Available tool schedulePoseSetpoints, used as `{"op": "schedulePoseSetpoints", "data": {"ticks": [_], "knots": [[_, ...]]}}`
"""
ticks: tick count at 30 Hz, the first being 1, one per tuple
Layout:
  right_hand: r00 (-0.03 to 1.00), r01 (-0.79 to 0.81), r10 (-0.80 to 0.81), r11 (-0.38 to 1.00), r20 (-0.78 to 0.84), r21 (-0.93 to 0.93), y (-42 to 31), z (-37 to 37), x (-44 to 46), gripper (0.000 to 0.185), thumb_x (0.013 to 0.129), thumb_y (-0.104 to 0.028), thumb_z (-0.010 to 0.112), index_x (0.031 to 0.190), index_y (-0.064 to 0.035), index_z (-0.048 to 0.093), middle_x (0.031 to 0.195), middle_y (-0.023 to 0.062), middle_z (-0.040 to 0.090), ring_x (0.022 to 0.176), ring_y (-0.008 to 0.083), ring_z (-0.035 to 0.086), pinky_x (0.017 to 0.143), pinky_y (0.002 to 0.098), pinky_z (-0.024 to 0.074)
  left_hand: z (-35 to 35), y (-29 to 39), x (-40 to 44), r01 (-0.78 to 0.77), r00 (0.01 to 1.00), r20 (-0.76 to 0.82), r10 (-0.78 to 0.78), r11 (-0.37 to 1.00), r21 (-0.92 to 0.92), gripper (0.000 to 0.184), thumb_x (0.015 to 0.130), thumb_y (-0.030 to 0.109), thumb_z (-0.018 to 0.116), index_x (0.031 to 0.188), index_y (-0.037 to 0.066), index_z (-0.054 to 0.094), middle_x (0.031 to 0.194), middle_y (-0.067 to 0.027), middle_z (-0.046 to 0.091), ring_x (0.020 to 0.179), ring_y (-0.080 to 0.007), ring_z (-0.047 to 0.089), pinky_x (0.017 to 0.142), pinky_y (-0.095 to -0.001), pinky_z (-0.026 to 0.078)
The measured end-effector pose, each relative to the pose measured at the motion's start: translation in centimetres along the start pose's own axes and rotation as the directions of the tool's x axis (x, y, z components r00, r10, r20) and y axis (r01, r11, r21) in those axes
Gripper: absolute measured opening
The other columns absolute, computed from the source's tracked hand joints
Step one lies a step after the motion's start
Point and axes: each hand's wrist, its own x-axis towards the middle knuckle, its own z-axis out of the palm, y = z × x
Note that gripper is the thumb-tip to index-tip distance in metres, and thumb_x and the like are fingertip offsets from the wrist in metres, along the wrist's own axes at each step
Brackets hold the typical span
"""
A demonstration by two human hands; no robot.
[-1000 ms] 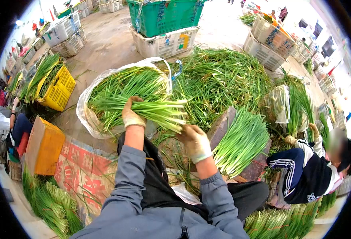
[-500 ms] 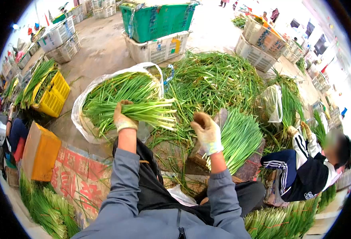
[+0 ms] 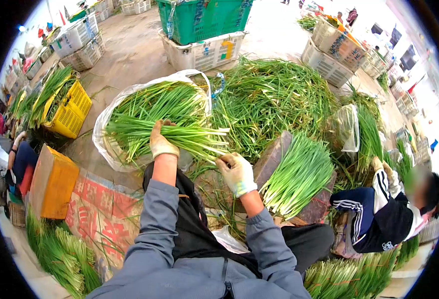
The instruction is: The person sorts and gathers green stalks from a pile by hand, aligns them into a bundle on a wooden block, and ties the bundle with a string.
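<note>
My gloved left hand (image 3: 162,141) is wrapped round a bunch of green stalks (image 3: 192,137), its pale ends pointing right. At those pale ends is my gloved right hand (image 3: 234,172), its fingers pinched together near the lowest stalk tips; what lies between them is too small to name. Under and behind the bunch sits a white plastic bag (image 3: 103,130) full of similar stalks. A large loose heap of greens (image 3: 274,94) spreads beyond. To the right, a neat pile of stalks (image 3: 302,174) lies on a dark block (image 3: 273,158).
A co-worker (image 3: 384,214) sits at the right, hands on greens. Another person (image 3: 20,162) is at the left edge. An orange box (image 3: 55,184) and a yellow crate (image 3: 72,109) stand left. A green crate (image 3: 204,21) rests on a white one. Tied bundles (image 3: 62,254) lie lower left.
My right hand has moved left and down from the dark block's side to the stalk ends, its fingers closing. My left hand still holds the bunch. The view has shifted slightly.
</note>
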Motion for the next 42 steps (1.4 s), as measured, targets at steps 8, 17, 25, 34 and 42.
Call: {"op": "schedulePoseSetpoints", "data": {"ticks": [8, 17, 25, 34, 42], "knots": [[0.998, -0.021, 0.019, 0.999, -0.066, -0.036, 0.0, 3.3, -1.9, 0.031, 0.086, -0.037, 0.074, 0.103, -0.0108, 0.076, 0.093, 0.0166, 0.071, 0.088, 0.0347, 0.068, 0.077, 0.0403, 0.0547, 0.4, -0.6, -0.8, 0.006, 0.999, -0.041, -0.003, 0.998, 0.06, 0.019, 0.093, 0.02, 0.069, 0.106, 0.008, 0.062, 0.09, -0.0099, 0.068, 0.074, -0.0256, 0.064, 0.069, -0.0452, 0.055], [0.937, -0.327, 0.342, 0.79, 0.07, 0.519, 3.3, 5.1, -2.1, 0.023, 0.092, -0.014, 0.07, 0.107, 0.004, 0.072, 0.095, 0.0043, 0.073, 0.08, 0.0094, 0.065, 0.076, 0.0246, 0.0532, 1.3, -1.3, -2.9, -0.012, 1.0, 0.022, 0.009, 0.989, 0.149, 0.025, 0.091, 0.02, 0.072, 0.107, 0.005, 0.061, 0.085, -0.0117, 0.068, 0.067, -0.0258, 0.064, 0.062, -0.0448, 0.055], [0.779, -0.174, 0.519, 0.719, -0.353, 0.673, 9.5, -3.5, -2.1, 0.029, 0.091, -0.031, 0.073, 0.098, -0.0032, 0.07, 0.087, 0.0111, 0.073, 0.07, 0.0193, 0.068, 0.067, 0.0333, 0.0564, 0.6, 2.5, 0.0, -0.115, 0.993, -0.015, 0.115, 0.993, 0.002, 0.024, 0.095, 0.03, 0.065, 0.102, 0.007, 0.063, 0.087, -0.0098, 0.068, 0.077, -0.0257, 0.063, 0.075, -0.0442, 0.053], [0.645, -0.097, 0.394, 0.892, -0.655, 0.441, 4.7, -15.0, 3.9, 0.025, 0.093, -0.022, 0.069, 0.112, -0.0066, 0.07, 0.108, 0.0127, 0.072, 0.088, 0.0251, 0.07, 0.081, 0.0345, 0.0594, -1.2, 1.4, 2.7, -0.085, 0.996, 0.012, 0.087, 0.99, -0.113, 0.027, 0.104, 0.039, 0.048, 0.104, 0.013, 0.057, 0.095, -0.0101, 0.068, 0.087, -0.0281, 0.064, 0.084, -0.0523, 0.052], [0.759, -0.503, 0.392, 0.86, 0.52, 0.084, 0.1, -2.6, 3.3, 0.05, 0.091, -0.034, 0.069, 0.124, 0.003, 0.063, 0.116, 0.0195, 0.07, 0.093, 0.0253, 0.072, 0.082, 0.0363, 0.0584, -0.9, -1.1, 1.1, 0.073, 0.994, 0.089, -0.065, 0.994, -0.085, 0.029, 0.105, 0.04, 0.046, 0.107, 0.012, 0.054, 0.098, -0.0115, 0.067, 0.089, -0.0314, 0.065, 0.084, -0.0565, 0.053]]}}
